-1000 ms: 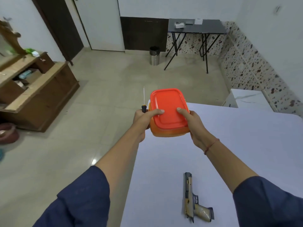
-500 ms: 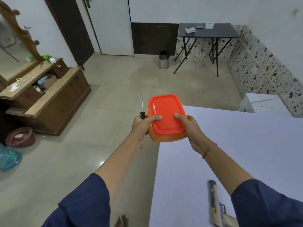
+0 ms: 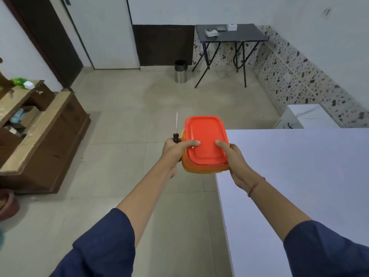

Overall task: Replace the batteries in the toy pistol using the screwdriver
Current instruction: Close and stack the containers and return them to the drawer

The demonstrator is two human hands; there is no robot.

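Observation:
An orange plastic box with a red lid (image 3: 204,140) hangs in the air just left of the white table's (image 3: 299,176) left edge. My left hand (image 3: 175,148) grips its left side, thumb on the lid, and also holds a thin screwdriver (image 3: 176,127) whose shaft points up and away. My right hand (image 3: 231,154) grips the box's right side with its thumb on the lid. The toy pistol is out of view.
A brown wooden dresser (image 3: 40,136) stands on the left. A steel bin (image 3: 180,71) and a black folding table (image 3: 229,35) are at the far wall. A white cabinet (image 3: 307,116) sits beyond the table. Tiled floor lies below the box.
The view has swung left, so the toy pistol slid off the lower right edge. The box, held by both hands, has moved from over the table's corner to beside its left edge.

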